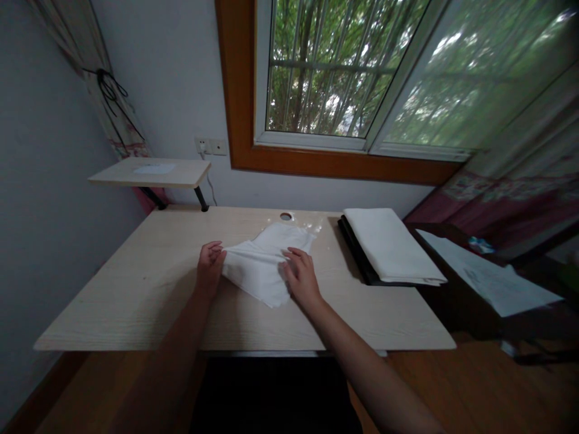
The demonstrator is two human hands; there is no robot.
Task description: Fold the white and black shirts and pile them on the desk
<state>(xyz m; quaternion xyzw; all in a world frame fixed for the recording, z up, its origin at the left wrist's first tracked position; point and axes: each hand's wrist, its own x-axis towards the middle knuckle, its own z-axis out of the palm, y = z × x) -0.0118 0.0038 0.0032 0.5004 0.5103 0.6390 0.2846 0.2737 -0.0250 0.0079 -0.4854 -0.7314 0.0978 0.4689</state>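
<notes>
A thin, crumpled white cloth [257, 268] lies on the light wood desk [149, 289] in front of me. My left hand [210, 264] pinches its left corner between thumb and fingers, and creases run from that grip across the fabric. At the cloth's right side is my right hand [302, 274], palm down with bent fingers apart, the fingertips at the cloth's surface. Whether those fingertips press on it is hard to make out. The cloth's far part spreads out toward the back of the desk.
On the desk's right side lies a folded white sheet [393, 244] over a black flat item [355, 250]. A small raised shelf [181, 170] stands at the back left. A round cable hole [285, 216] is near the back edge. Papers [484, 271] lie on a dark surface at right.
</notes>
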